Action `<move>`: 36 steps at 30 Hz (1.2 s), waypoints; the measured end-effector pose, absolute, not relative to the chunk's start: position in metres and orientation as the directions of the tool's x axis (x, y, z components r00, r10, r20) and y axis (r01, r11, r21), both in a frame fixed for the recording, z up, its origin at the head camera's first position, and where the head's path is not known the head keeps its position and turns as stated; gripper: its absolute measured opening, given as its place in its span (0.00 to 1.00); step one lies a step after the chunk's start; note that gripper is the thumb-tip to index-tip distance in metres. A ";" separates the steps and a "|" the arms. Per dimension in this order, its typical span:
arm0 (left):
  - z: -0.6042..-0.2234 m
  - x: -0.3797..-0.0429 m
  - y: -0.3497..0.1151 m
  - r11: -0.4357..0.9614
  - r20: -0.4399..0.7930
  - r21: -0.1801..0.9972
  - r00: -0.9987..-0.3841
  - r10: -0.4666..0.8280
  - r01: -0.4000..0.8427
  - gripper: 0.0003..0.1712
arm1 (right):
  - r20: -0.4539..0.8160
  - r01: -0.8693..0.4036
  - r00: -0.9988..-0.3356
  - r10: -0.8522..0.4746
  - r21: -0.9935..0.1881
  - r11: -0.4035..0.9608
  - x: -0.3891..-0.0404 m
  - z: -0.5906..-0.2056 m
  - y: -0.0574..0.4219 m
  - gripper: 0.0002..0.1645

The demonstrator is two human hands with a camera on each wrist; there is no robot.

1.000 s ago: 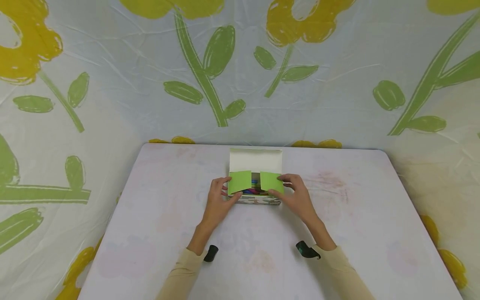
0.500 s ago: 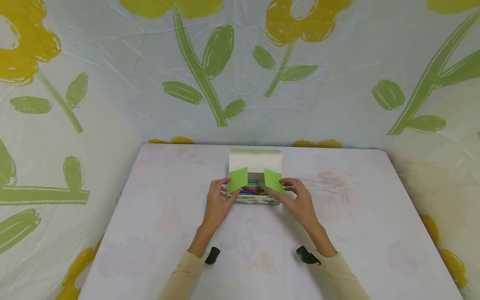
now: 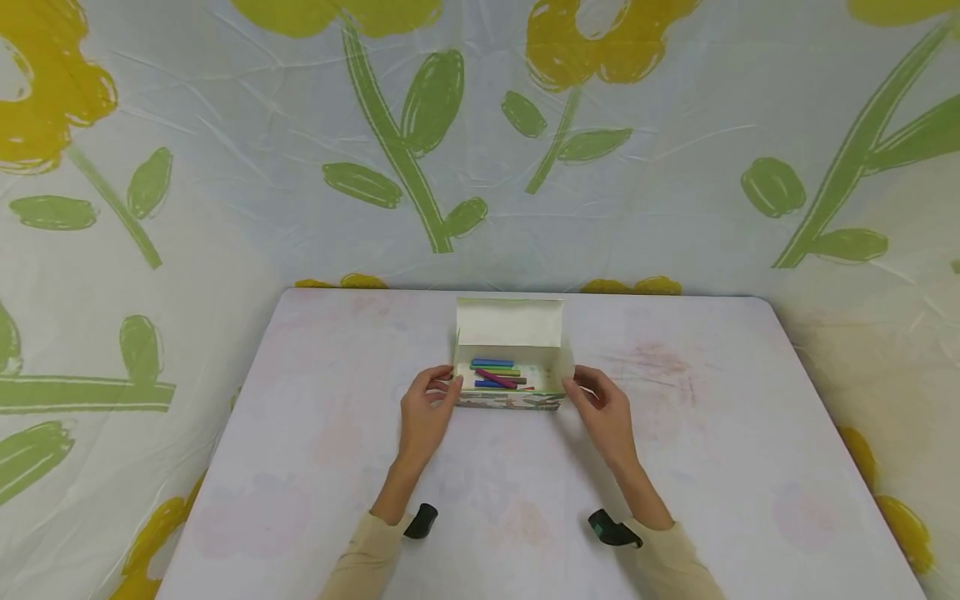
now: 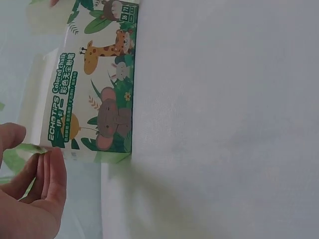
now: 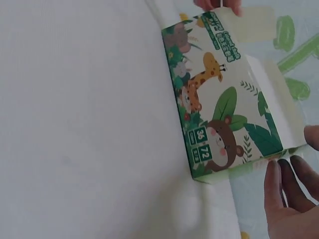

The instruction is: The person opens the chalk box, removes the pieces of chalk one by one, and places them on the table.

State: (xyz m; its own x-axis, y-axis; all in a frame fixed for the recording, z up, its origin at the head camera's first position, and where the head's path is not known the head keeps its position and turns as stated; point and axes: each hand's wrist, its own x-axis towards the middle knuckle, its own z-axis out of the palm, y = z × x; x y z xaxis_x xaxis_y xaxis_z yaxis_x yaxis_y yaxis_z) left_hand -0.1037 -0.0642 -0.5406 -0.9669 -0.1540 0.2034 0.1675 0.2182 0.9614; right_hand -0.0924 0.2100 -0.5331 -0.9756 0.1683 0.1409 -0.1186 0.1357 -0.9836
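A colored chalk box (image 3: 510, 402) printed with cartoon animals sits upright on the table, its lid (image 3: 510, 322) raised at the back. Inside lie several chalk sticks (image 3: 498, 377) in blue, green, magenta and other colors. At the box's left end, my left hand (image 3: 426, 417) pinches the folded-out side flap between thumb and fingers. My right hand (image 3: 609, 423) does likewise at the right end, its thumb (image 5: 312, 136) above the flap and fingers (image 5: 275, 186) below. Both wrist views show the box's front panel (image 4: 102, 99), with an elephant, a giraffe and a bear.
The box stands toward the back of the white, faintly stained table (image 3: 510, 517). Reddish smudges (image 3: 656, 362) mark the surface to its right. A flower-printed cloth (image 3: 645, 192) hangs behind and on both sides.
Both green side flaps have swung outward from over the box's opening, uncovering the chalk sticks. My hands have moved slightly apart and toward me along with them.
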 end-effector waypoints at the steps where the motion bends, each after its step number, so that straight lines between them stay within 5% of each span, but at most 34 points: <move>1: -0.541 -0.104 -0.065 0.213 0.194 0.964 -0.968 -0.159 0.159 0.18 | 0.120 -0.099 -0.976 0.184 -0.988 0.120 -0.091 -0.534 0.210 0.19; 9: -0.544 -0.105 -0.070 0.094 0.066 0.994 -0.981 -0.181 0.050 0.11 | -0.088 0.084 -0.960 0.268 -0.996 -0.025 -0.087 -0.535 0.207 0.20; 19: -0.543 -0.105 -0.071 -0.097 -0.126 0.989 -0.974 -0.189 -0.109 0.10 | -0.230 0.135 -0.928 0.292 -0.940 -0.312 -0.087 -0.538 0.200 0.17; 26: -0.545 -0.104 -0.073 -0.242 -0.244 0.949 -0.955 -0.171 -0.200 0.13 | -0.338 0.212 -0.905 0.256 -0.884 -0.417 -0.088 -0.544 0.197 0.23; 33: -0.546 -0.105 -0.072 -0.418 -0.363 0.862 -0.925 -0.116 -0.286 0.11 | -0.369 0.210 -0.900 0.233 -0.834 -0.510 -0.088 -0.548 0.195 0.03; 36: -0.546 -0.106 -0.074 -0.475 -0.411 0.818 -0.908 -0.086 -0.325 0.09 | -0.395 0.232 -0.899 0.190 -0.797 -0.557 -0.087 -0.549 0.195 0.07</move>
State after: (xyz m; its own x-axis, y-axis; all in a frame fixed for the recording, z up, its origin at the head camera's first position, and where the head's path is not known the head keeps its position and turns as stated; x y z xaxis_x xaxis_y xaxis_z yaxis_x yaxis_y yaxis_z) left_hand -0.1056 -0.0738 -0.5460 -0.9078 -0.0859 -0.4106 -0.3250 -0.4751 0.8177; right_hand -0.0869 0.1954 -0.5488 -0.8988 0.1904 -0.3947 0.2322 -0.5569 -0.7974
